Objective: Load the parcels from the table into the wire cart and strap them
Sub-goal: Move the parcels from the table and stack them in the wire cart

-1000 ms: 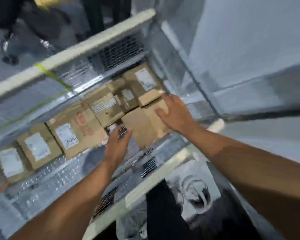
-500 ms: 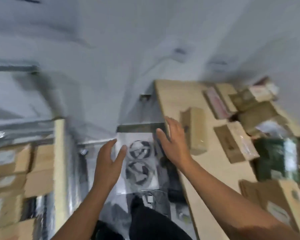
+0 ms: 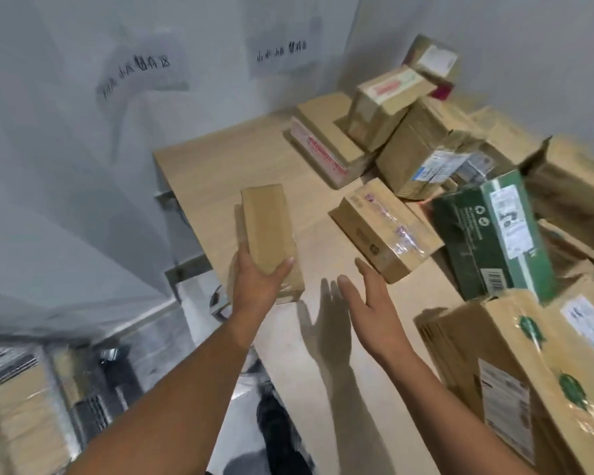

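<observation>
The person has turned from the cart (image 3: 90,411) to the surface (image 3: 220,166). The left grip (image 3: 259,282) now wraps a small box (image 3: 268,228); the right grip (image 3: 367,296) is open, empty. Loading goes on.

One tabletop (image 3: 220,166). Two hands: a left hand (image 3: 256,282) and a right hand (image 3: 367,296). One green parcel (image 3: 487,234). One plain brown parcel (image 3: 268,224) in the left grip. One taped brown parcel (image 3: 384,231) beside the green one. One large near carton (image 3: 515,371) bearing two green stickers (image 3: 530,328). In the heap of brown parcels (image 3: 422,149) at the far right, at least six (overlap and blur forbid an exact tally). Two handwritten sheets on the wall: left sheet (image 3: 138,72), right sheet (image 3: 282,53). Parcels in the wire cart (image 3: 90,409): too blurred to count.
</observation>
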